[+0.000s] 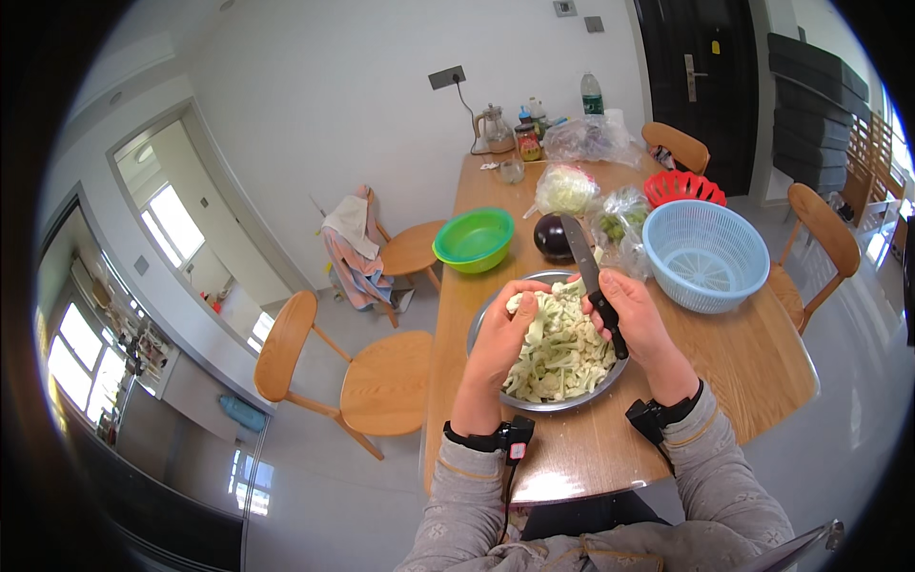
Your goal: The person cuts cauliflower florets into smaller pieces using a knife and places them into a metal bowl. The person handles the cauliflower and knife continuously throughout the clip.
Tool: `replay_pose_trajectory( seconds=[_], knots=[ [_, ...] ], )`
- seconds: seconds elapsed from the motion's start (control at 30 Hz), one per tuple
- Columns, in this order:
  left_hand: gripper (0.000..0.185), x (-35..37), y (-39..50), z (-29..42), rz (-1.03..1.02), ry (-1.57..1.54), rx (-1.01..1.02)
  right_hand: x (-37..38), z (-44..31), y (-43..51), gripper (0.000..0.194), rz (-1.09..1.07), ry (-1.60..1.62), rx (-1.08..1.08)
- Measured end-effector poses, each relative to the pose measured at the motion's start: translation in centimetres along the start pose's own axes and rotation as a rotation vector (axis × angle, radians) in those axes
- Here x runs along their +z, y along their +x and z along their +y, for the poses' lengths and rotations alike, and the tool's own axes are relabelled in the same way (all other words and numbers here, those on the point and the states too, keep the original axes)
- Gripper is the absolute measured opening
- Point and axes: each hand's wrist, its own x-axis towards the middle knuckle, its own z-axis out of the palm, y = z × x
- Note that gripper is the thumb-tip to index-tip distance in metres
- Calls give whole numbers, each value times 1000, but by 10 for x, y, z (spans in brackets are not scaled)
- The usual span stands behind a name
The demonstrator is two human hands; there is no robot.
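Observation:
A metal bowl [549, 407] on the wooden table is heaped with cut cauliflower florets [561, 357]. Above its left side, my left hand [504, 329] pinches a cauliflower piece [532, 307] between thumb and fingers. My right hand [632, 304] grips the black handle of a kitchen knife [585, 257] over the bowl's right side. The blade points up and away from me, and its tip overlaps a dark round eggplant [553, 236] behind the bowl. Parts of the fingers on both hands are hidden.
A green plastic basin [474, 239] stands left of the eggplant. To the right are a light-blue colander [706, 257], a red basket [684, 189] and a plastic bag of green produce [620, 225]. Farther back lies a wrapped cabbage [566, 189]. Wooden chairs [386, 382] flank the wooden table [729, 365].

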Motion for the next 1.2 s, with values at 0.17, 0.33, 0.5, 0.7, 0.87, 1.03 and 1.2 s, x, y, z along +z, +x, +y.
replay_pose_trajectory(
  seconds=[0.17,0.33,0.5,0.7,0.87,1.03,1.2],
  knots=[
    [22,8,-2,1,-1,342,39,8,1,-2,40,-24,-50,57],
    [27,4,1,-8,83,380,132,11,5,1,36,70,-131,-64],
    [33,-3,3,-14,226,225,131,7,13,4,19,208,-235,-201],
    [43,-1,1,-7,77,-272,149,20,-1,-11,11,126,-491,-405],
    [56,4,1,1,10,-285,281,34,-16,-24,10,45,-582,-687],
    [63,9,0,5,2,-283,307,44,-25,-29,13,-59,-687,-852],
    [64,10,0,4,0,-249,329,45,-27,-31,15,-47,-704,-845]
  ],
)
